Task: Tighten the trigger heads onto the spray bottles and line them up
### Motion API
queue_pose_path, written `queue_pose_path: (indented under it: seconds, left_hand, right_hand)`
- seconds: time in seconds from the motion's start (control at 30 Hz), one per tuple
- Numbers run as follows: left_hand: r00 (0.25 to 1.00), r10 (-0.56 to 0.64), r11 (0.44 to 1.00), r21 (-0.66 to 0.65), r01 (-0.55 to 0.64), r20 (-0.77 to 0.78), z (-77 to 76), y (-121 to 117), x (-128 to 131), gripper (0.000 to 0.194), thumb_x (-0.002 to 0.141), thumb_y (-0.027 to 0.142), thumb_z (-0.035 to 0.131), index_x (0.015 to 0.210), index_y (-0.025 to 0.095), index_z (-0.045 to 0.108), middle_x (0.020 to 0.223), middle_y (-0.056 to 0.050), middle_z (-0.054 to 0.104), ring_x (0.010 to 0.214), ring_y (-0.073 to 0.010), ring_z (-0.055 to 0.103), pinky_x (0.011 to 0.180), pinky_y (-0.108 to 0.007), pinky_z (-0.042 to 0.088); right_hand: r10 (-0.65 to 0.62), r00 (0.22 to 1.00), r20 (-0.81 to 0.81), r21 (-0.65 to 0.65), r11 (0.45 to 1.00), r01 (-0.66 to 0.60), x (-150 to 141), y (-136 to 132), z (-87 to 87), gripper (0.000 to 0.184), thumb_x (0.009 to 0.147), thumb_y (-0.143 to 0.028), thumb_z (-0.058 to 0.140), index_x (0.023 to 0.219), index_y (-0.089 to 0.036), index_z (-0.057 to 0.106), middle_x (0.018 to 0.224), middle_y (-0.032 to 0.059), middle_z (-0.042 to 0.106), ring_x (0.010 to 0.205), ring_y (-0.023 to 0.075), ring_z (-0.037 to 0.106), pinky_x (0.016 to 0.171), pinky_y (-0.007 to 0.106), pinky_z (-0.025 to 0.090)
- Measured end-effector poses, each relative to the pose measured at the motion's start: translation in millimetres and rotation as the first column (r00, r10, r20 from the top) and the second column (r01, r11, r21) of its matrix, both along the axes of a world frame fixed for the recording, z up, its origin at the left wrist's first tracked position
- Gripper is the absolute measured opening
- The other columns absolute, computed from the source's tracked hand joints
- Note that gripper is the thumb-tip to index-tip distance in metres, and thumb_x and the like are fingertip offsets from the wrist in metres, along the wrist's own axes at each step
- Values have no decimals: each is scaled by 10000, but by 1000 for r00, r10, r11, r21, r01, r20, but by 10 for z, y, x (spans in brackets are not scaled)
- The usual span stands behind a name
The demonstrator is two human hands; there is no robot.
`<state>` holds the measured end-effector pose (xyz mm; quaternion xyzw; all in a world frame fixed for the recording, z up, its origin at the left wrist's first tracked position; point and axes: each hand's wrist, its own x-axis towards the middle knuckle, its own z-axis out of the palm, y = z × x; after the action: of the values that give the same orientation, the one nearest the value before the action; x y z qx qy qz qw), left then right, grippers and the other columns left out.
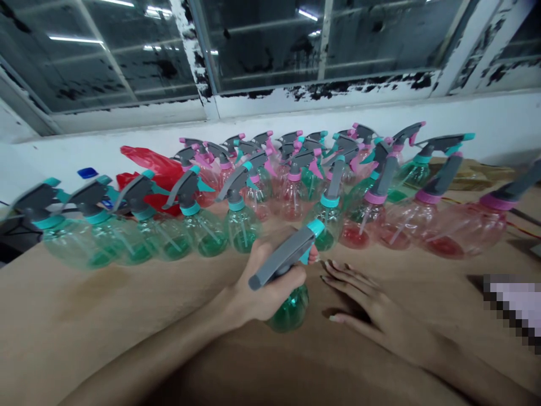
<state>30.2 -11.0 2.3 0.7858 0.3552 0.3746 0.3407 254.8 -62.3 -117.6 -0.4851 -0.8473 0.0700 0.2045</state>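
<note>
My left hand [264, 282] is wrapped round the neck of a green spray bottle [291, 307] with a grey trigger head and teal nozzle [315, 227], standing on the brown table [84, 316]. My right hand [363, 299] lies flat on the table just right of that bottle, fingers stretched out, holding nothing. Behind both hands stand rows of several spray bottles: green ones with teal collars [203, 225] to the left, pink ones with pink collars [422, 225] to the right.
A red plastic bag [147, 169] lies behind the green bottles at the back left, with a blue cap [87, 172] beside it. A white wall and peeling window frame [296, 96] run behind the table. A blurred pale patch [515, 304] sits at the right edge.
</note>
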Motion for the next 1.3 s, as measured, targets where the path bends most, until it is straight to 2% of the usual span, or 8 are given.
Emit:
queue_pose_path:
  seconds: [0.13,0.3,0.43,0.6,0.67,0.87,1.03,1.3]
  left_hand:
    - [995,-83,993,75,86,-53,4,21,-5,193,672,155,470,775,224,618,744,-18,621,702,-195,597,702,-337,498]
    - [997,-54,997,58,57,-47,-42,22,16,285,677,178,488,906,247,642,712,-8,609,635,-188,575,636,-328,506]
    - [1000,-14,998,60,16,-26,-52,19,36,310,699,175,507,951,267,663,723,-13,621,682,-202,591,685,-348,511]
    - [999,-34,999,41,34,-12,-67,14,25,377,721,156,511,1057,274,636,822,-23,642,717,-207,616,699,-351,515]
    - [999,-34,999,23,35,-15,-80,13,22,390,726,157,512,1081,272,625,801,-22,635,701,-206,619,669,-348,523]
    - [999,-7,999,51,9,-37,-87,23,33,340,721,193,509,1020,281,646,733,-15,617,685,-210,611,641,-349,519]
    - [999,11,1000,14,-11,-44,-85,17,38,305,728,233,511,997,269,650,741,-25,623,675,-211,602,643,-349,508]
    - [997,8,997,73,-3,-79,-110,35,28,335,740,198,479,1034,261,628,768,-17,634,713,-191,617,689,-318,516]
  right_hand:
    - [7,1000,16,-5,1000,-7,6,0,-3,573,840,-450,514,1363,-276,358,1411,24,405,1298,229,346,1053,469,335]
    - [-11,1000,-1,-8,1000,11,-8,-12,21,576,836,-440,524,1363,-281,357,1405,20,413,1297,228,348,1051,469,339]
    - [-9,1000,1,-16,1000,9,-17,-18,33,573,839,-442,518,1363,-278,358,1408,27,406,1297,230,347,1050,469,341]
    - [-13,1000,14,-8,1000,13,-16,-23,30,565,847,-444,505,1365,-273,356,1413,29,398,1295,228,350,1050,469,340]
    - [-12,1000,28,-13,1000,12,-15,-22,29,554,853,-447,494,1360,-267,364,1417,28,392,1299,224,344,1049,464,343]
    - [-14,999,37,-19,1000,14,-15,-19,36,564,851,-457,493,1363,-261,359,1421,25,387,1308,222,328,1065,466,318]
    - [-6,1000,26,-32,999,7,-13,-14,44,561,853,-453,491,1365,-265,356,1423,29,385,1310,231,324,1059,474,325]
    - [8,998,58,-6,1000,-8,6,-3,13,560,863,-453,477,1367,-246,348,1435,22,365,1318,206,309,1073,447,312]
